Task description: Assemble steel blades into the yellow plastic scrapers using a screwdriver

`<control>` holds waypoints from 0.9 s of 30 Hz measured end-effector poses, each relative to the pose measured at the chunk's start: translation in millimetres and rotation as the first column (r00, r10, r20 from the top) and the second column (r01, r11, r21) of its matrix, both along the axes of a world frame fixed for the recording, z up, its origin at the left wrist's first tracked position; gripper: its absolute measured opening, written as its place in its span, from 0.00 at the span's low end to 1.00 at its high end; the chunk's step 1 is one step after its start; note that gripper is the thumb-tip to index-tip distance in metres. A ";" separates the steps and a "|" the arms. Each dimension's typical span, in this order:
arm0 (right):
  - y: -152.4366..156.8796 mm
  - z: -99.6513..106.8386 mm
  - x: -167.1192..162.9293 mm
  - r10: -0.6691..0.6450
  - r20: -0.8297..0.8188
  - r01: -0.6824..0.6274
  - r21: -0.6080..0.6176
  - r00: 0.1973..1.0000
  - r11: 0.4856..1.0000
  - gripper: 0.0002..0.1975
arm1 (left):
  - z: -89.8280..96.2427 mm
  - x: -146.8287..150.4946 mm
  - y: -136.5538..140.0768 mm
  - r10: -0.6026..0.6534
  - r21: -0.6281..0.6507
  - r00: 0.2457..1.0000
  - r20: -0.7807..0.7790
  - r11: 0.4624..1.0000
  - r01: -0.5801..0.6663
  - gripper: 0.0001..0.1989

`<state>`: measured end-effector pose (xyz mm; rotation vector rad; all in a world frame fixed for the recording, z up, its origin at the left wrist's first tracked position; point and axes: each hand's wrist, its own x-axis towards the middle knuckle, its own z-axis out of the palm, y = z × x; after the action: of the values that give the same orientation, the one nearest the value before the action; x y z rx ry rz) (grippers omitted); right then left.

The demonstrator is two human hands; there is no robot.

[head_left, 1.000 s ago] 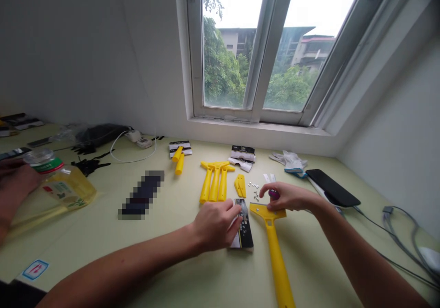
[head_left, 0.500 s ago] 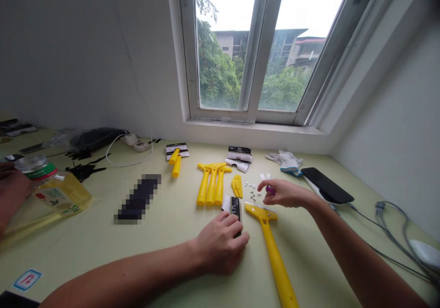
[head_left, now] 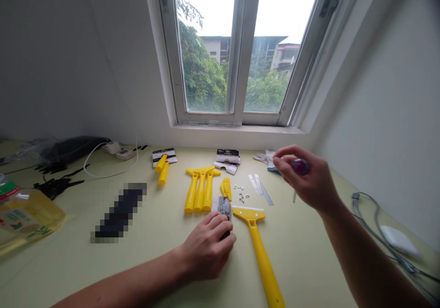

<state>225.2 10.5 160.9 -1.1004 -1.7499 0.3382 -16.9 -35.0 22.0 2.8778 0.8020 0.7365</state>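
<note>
My right hand (head_left: 304, 175) is raised over the right part of the table, its fingers closed round a screwdriver with a purple handle (head_left: 300, 166); the thin metal shaft points down below the palm. Curled over a small black-and-white package (head_left: 224, 207), my left hand (head_left: 211, 246) rests on the table and hides the package's lower part. Just right of it lies a long yellow scraper (head_left: 259, 248) with a metal blade screwed along its head. Beyond are several small screws and nuts (head_left: 241, 195), loose metal blades (head_left: 260, 189) and yellow head pieces (head_left: 226, 189).
Yellow scraper handles (head_left: 200, 191) stand in a row, with two more handles (head_left: 163, 173) on a card. Packaging cards (head_left: 227, 160) and a white glove (head_left: 264, 158) lie near the window. An oil bottle (head_left: 29, 216) is at left; cables (head_left: 371, 223) run along the right.
My right hand has lifted away from the screws, up and to the right, with the screwdriver. My left hand stays on the package. The view has turned slightly right.
</note>
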 end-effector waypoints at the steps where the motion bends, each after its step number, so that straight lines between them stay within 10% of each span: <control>1: -4.3 2.8 -0.2 0.033 -0.104 -0.031 0.020 0.994 0.999 0.09 | 0.2 4.7 -3.4 0.007 0.004 1.000 -0.008 1.000 -0.007 0.12; 6: -10.5 6.2 -4.3 0.218 -0.417 -0.182 0.126 0.883 0.975 0.07 | 2.7 40.5 -17.2 0.060 -0.016 0.992 -0.109 0.998 -0.062 0.14; 13: -6.0 3.0 -0.2 0.193 -0.380 -0.183 0.063 0.905 0.981 0.07 | 24.0 20.6 -3.7 0.305 0.010 0.935 -0.180 0.951 -0.308 0.16; 20: -6.6 8.0 5.4 0.198 -0.387 -0.195 0.047 0.901 0.980 0.06 | -19.7 -22.9 -26.6 0.193 0.125 0.946 -0.260 0.978 -0.165 0.16; 22: -5.4 8.0 5.5 0.200 -0.408 -0.189 0.067 0.891 0.980 0.07 | -9.9 -26.8 -26.8 0.155 0.089 0.964 -0.216 0.986 -0.139 0.09; 27: 0.6 5.0 5.0 0.206 -0.468 -0.179 0.101 0.860 0.979 0.06 | 45.5 -17.8 5.9 0.011 -0.097 0.969 -0.248 0.995 -0.036 0.32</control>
<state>230.2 11.1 165.9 -0.7212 -1.4131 0.6273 -34.6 -29.1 67.5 2.9078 0.8726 0.3294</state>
